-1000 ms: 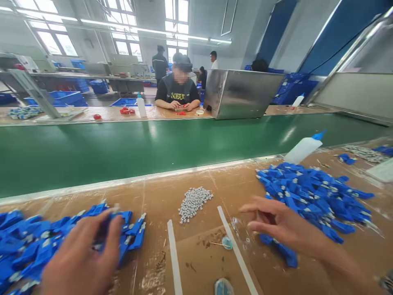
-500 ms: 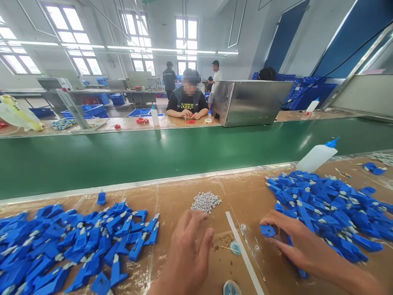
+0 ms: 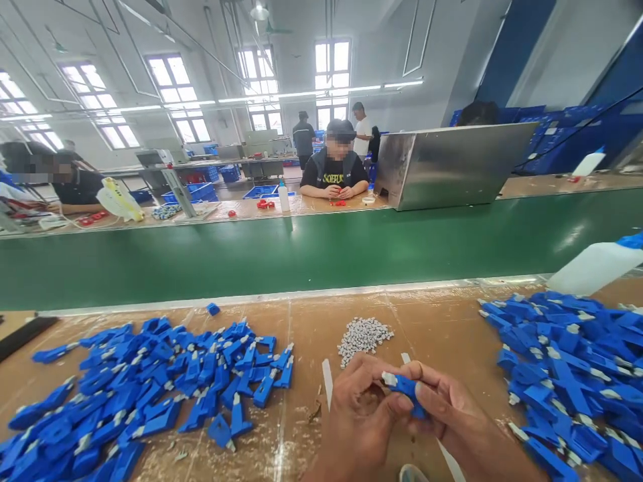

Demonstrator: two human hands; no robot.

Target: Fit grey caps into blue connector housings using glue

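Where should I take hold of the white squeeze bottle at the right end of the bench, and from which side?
Take the white squeeze bottle round its wide middle, coming from above. It seems to lie tilted on its side beyond the pile of blue plastic parts, so a low reach would likely drag through them. The smooth body suits a full wrap; the blue nozzle is narrow and runs out of view.

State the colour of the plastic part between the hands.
The plastic part is blue with a pale tip; head view.

Gap btwn blue piles (image 3: pixel 151 381); grey pellets (image 3: pixel 364 340) mid-gap
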